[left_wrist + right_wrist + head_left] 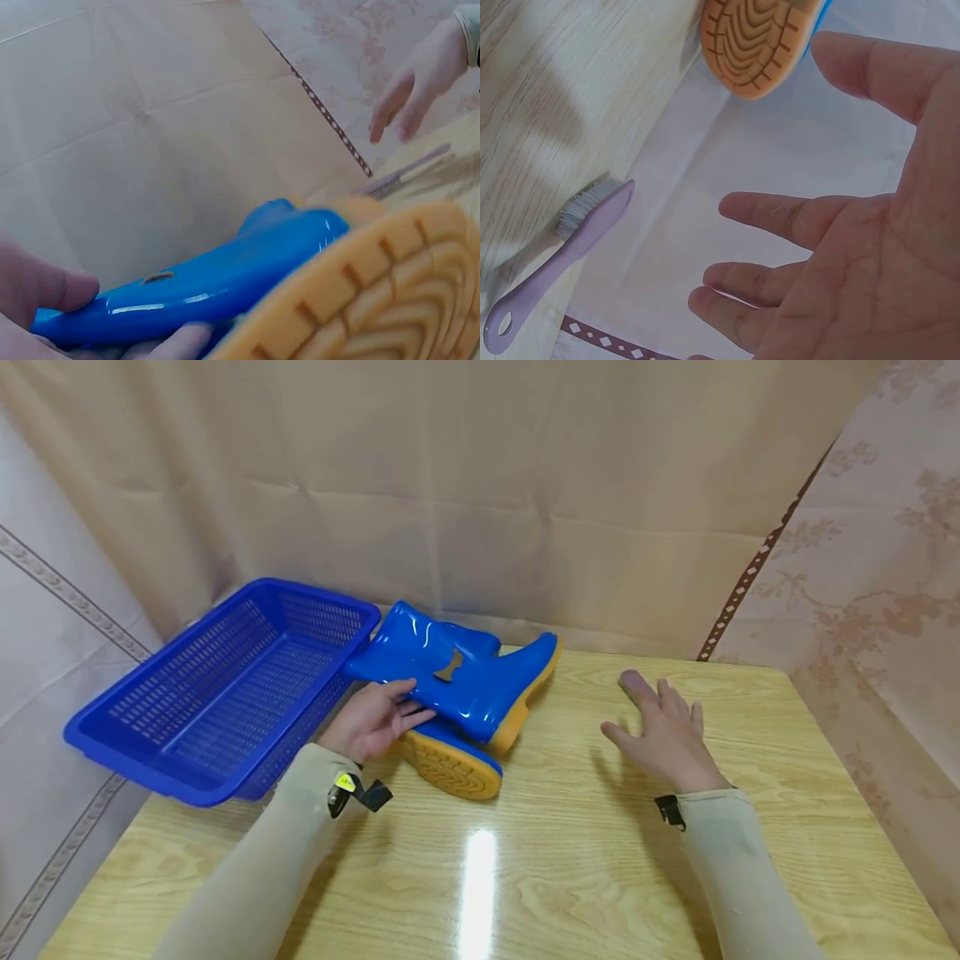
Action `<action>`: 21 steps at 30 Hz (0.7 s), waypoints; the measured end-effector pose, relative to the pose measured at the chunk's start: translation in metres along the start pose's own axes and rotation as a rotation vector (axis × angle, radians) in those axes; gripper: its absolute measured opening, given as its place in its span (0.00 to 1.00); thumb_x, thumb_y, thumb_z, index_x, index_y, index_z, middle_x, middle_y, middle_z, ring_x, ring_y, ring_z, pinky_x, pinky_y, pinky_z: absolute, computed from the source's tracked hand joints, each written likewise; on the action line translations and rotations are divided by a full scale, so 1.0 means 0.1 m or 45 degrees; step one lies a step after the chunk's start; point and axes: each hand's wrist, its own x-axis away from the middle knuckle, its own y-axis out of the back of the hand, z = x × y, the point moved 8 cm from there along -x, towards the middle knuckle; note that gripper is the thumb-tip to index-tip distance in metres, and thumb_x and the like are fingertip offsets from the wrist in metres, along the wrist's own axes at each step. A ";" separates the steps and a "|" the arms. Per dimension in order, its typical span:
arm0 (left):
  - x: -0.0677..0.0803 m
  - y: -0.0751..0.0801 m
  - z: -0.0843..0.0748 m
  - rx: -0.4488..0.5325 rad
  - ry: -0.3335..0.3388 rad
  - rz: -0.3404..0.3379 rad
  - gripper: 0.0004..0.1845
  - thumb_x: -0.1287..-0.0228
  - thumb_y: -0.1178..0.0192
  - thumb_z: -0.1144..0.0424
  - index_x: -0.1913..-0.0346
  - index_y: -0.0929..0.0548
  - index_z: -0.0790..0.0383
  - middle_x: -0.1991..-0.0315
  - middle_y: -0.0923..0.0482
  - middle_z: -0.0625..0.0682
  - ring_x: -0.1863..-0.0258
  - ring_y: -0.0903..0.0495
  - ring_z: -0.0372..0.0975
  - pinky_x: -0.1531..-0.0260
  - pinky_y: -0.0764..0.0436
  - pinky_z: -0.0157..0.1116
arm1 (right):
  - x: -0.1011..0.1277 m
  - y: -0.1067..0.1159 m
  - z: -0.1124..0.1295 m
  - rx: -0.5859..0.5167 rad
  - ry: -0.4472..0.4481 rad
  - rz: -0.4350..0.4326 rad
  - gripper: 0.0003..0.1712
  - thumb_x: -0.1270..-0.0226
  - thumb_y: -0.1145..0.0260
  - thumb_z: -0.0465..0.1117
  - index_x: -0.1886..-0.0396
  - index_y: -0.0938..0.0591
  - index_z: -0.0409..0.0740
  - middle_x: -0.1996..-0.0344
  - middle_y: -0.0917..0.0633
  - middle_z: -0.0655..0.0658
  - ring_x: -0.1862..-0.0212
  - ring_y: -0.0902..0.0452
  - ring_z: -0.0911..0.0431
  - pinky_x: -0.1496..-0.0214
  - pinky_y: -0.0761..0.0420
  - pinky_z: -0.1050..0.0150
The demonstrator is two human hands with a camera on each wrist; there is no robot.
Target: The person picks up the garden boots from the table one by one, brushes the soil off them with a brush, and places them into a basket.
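We see a pair of blue rubber boots [457,689] with yellow-orange soles lying on their sides at the back left of a pale wooden table [585,860], one stacked on the other, just beside a blue plastic basket [225,693] that sits at the table's left edge. The upper boot points its toe to the right; the lower boot's ridged sole [450,768] faces toward us.

Our left hand [371,720] is on the upper boot's shaft — thumb on top, fingers curled beneath, as the left wrist view shows with the thumb [52,289] pressed onto the glossy blue surface and a finger [176,341] under it. So this hand has hold of the boot, which rests on its partner, not lifted clear of it as far as we can tell.

Our right hand [667,731] hovers over the table to the right of the boots, well apart from them, fingers spread and nearly straight, holding nothing. The right wrist view shows its bare palm [870,262] — and beyond the fingers a lilac brush [562,259] with pale bristles lying flat on the wood, near the hand but untouched. In the head view the brush [633,681] peeks out just past the fingertips.

Beige cloth hangs behind the table.
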 end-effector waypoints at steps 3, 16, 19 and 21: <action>-0.05 0.04 -0.03 -0.146 -0.042 -0.038 0.24 0.16 0.54 0.65 0.26 0.46 0.63 0.31 0.37 0.58 0.28 0.32 0.51 0.36 0.22 0.47 | 0.00 -0.01 -0.02 0.002 -0.010 0.015 0.48 0.26 0.41 0.68 0.17 0.45 0.52 0.22 0.56 0.19 0.22 0.64 0.23 0.27 0.76 0.26; -0.22 -0.03 -0.24 -0.764 -0.264 0.012 0.33 0.17 0.51 0.64 0.17 0.50 0.57 0.25 0.34 0.61 0.30 0.27 0.55 0.40 0.18 0.47 | 0.00 -0.02 -0.03 0.006 -0.022 0.025 0.47 0.25 0.39 0.65 0.16 0.47 0.55 0.22 0.54 0.19 0.22 0.63 0.23 0.27 0.74 0.24; -0.23 -0.02 -0.21 -0.748 -0.251 -0.012 0.34 0.18 0.50 0.63 0.17 0.50 0.54 0.24 0.35 0.60 0.30 0.28 0.54 0.39 0.19 0.47 | 0.01 0.00 -0.04 0.000 -0.024 0.023 0.46 0.25 0.39 0.63 0.16 0.46 0.56 0.22 0.52 0.20 0.21 0.63 0.24 0.27 0.73 0.24; -0.23 -0.02 -0.19 -0.725 -0.245 -0.005 0.35 0.18 0.49 0.63 0.17 0.52 0.53 0.23 0.37 0.60 0.29 0.29 0.54 0.37 0.21 0.49 | 0.01 0.01 -0.05 -0.004 -0.020 0.023 0.46 0.25 0.39 0.63 0.16 0.46 0.56 0.22 0.51 0.21 0.21 0.62 0.25 0.26 0.72 0.24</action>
